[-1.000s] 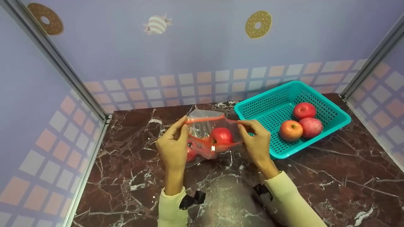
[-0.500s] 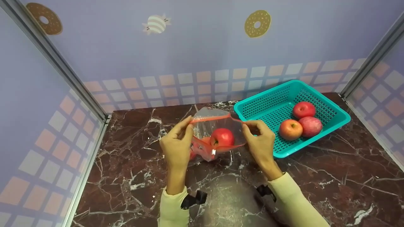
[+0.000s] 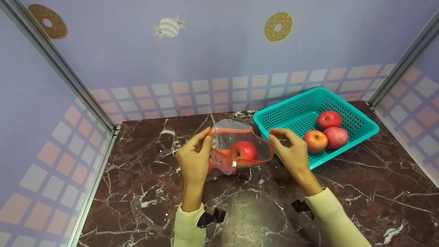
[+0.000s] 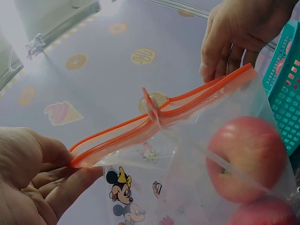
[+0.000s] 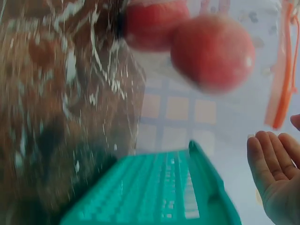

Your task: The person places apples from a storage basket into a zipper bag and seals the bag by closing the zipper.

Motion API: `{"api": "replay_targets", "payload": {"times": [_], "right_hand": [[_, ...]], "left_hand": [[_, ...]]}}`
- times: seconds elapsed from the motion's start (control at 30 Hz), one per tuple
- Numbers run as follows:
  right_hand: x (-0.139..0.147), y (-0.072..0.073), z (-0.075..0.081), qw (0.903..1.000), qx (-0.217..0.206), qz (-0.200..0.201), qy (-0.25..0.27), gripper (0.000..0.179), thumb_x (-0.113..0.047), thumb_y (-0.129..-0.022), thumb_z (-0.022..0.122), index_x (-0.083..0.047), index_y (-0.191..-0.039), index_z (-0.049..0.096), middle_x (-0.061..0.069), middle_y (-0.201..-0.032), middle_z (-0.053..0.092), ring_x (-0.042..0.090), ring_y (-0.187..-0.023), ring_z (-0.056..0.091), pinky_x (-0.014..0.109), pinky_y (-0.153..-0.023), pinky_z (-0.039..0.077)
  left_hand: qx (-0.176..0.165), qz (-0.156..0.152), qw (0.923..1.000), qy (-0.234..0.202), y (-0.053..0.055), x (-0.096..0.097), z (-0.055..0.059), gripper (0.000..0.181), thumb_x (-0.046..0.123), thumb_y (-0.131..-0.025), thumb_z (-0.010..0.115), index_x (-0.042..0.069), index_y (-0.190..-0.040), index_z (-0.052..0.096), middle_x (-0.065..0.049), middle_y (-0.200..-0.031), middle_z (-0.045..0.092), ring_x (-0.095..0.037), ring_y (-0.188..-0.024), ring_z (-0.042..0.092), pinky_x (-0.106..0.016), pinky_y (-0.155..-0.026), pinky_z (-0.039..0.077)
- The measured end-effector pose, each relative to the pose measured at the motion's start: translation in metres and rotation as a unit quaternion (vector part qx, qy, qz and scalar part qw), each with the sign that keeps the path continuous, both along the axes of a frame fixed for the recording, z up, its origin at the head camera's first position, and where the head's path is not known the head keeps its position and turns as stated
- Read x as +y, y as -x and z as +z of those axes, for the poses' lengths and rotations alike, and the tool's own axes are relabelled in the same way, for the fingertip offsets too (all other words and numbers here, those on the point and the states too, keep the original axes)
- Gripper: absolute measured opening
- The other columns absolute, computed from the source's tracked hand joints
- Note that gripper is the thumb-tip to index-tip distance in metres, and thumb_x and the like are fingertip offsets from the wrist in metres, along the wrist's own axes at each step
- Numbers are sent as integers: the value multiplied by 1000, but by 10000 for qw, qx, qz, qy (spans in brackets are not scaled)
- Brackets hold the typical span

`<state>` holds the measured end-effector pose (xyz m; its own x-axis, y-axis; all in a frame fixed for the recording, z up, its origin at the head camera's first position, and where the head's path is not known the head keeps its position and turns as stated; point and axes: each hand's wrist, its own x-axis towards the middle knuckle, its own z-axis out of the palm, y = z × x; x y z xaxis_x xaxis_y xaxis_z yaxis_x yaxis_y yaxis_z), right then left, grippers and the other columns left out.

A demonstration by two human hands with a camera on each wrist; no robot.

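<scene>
A clear zip bag (image 3: 224, 166) with an orange zip edge and cartoon prints stands with its mouth spread. Inside it a red apple (image 3: 244, 151) shows, with another apple (image 4: 265, 212) below it in the left wrist view. My left hand (image 3: 194, 161) pinches the left end of the orange edge between thumb and fingers. Just off the bag's right end is my right hand (image 3: 291, 151). Its fingers (image 5: 269, 154) are extended and apart from the bag in the right wrist view, with nothing between them and the thumb.
A teal plastic basket (image 3: 356, 151) stands to the right, close behind my right hand. In it lie an orange-red apple (image 3: 315, 141), a striped pinkish apple (image 3: 336, 138) and a redder apple (image 3: 329, 120). Patterned walls enclose the dark marbled tabletop (image 3: 144, 192).
Both hands and the bag shifted slightly right. My right hand has let go of the bag's right edge and moved further right; the bag's mouth has rounded out. The left hand keeps its pinch.
</scene>
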<state>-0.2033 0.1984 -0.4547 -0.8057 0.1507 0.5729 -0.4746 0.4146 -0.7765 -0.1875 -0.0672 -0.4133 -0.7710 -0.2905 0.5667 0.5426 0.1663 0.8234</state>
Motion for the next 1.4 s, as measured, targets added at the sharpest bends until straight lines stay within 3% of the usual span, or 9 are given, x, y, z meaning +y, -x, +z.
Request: {"api": "replay_targets", "payload": {"times": [0.17,0.33,0.47,0.7,1.17,1.4], "right_hand": [[34,10,2,9988,-18,-72,-492,30,-4,-95,81,3,-123,74,14,-121,75,26,-109,70,19,-92,56],[72,23,-4,9881,-351,-474,-1419,45,-7,-91,86,5,-131,69,21,-130,69,36,-116,67,43,-100,57],[100,31,-9,9790,-697,-395,-1875,54,-8,-91,86,10,-137,62,30,-136,63,46,-125,58,63,-107,48],[143,34,-15,9633,-1397,-279,-2276,59,-11,-94,84,11,-141,58,33,-141,59,52,-129,55,71,-105,46],[154,39,-16,9472,-1818,-146,-2636,65,-12,-91,87,16,-140,55,39,-138,56,55,-125,54,73,-103,45],[157,38,-18,9393,-1918,-95,-2843,64,-10,-88,88,19,-136,56,40,-133,59,57,-123,55,74,-104,43]], "left_hand": [[-33,-19,10000,-32,0,1,-1,19,-7,-94,76,-3,-113,81,-13,-104,80,-24,-73,74,-17,-57,55],[-27,-30,10000,-58,1,2,-1,19,-7,-94,76,-4,-112,81,-14,-106,80,-25,-80,77,-19,-60,57],[-107,-43,9999,-26,0,2,-1,19,-5,-96,76,-3,-113,81,-13,-104,80,-24,-74,75,-18,-55,56],[-68,-105,9999,-40,-1,2,-1,18,-6,-95,76,-5,-113,80,-15,-106,79,-27,-81,78,-20,-59,59],[-41,-104,9999,-119,0,-1,0,18,-8,-94,76,-5,-112,80,-15,-108,79,-27,-91,79,-30,-73,65],[-12,-113,9999,-97,0,-2,0,18,-8,-95,75,-5,-112,80,-15,-107,79,-27,-89,79,-27,-71,65]]}}
